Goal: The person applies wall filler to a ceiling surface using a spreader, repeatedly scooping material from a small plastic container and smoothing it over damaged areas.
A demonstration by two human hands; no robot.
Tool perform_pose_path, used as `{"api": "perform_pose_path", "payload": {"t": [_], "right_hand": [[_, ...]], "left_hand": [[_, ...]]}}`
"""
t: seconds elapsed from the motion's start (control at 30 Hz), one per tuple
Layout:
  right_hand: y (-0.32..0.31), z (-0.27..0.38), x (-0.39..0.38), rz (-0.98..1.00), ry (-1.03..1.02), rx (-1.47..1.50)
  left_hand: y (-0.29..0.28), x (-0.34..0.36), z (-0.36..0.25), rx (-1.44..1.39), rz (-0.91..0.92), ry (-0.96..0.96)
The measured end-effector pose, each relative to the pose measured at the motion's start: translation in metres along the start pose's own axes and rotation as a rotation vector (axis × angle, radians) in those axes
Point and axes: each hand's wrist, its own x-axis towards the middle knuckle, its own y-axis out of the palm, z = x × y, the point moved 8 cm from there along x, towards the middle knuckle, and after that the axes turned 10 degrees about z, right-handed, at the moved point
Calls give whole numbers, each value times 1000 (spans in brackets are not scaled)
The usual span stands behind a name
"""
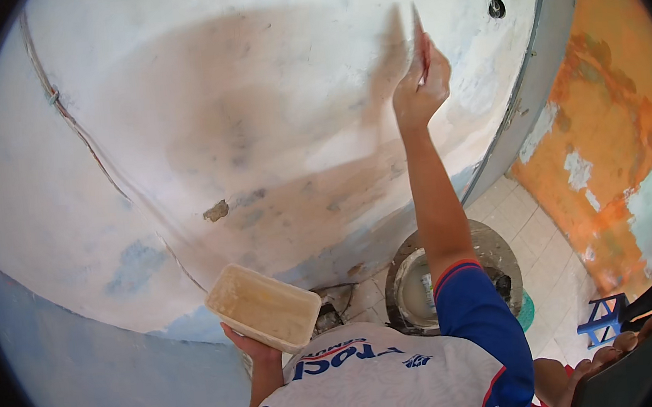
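My right hand (421,90) is raised to the wall, its fingers closed around a putty knife (418,29). The knife has a reddish handle, and its thin blade shows nearly edge-on at the pale wall (316,88). Lower left, my left hand (255,345) grips a rectangular cream plastic tub (265,306) from below and the side, its open top tilted toward me. A thin smeared layer shows inside the tub. The wall carries whitish and tan patches, with a small chipped hole (216,211) in its lower part.
A cable (75,125) runs down the wall at left; a dark socket hole (496,6) is at upper right. Below my right arm stands a round stained platform (484,240) with a bucket (415,292). A blue stool (604,319) and part of another person (625,348) are lower right.
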Motion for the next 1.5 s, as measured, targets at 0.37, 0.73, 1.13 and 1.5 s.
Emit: {"api": "perform_pose_path", "payload": {"t": [0.37,0.73,1.13,1.5], "right_hand": [[22,104,-99,445,-233,386],[24,22,-23,109,-192,116],[8,-5,7,39,13,-80],[20,60,-64,265,-1,247]], "left_hand": [[12,-2,1,-32,-9,-14],[1,4,-6,-60,-4,-26],[-13,10,-19,-94,-57,-17],[-29,17,-23,-66,-41,-17]]}}
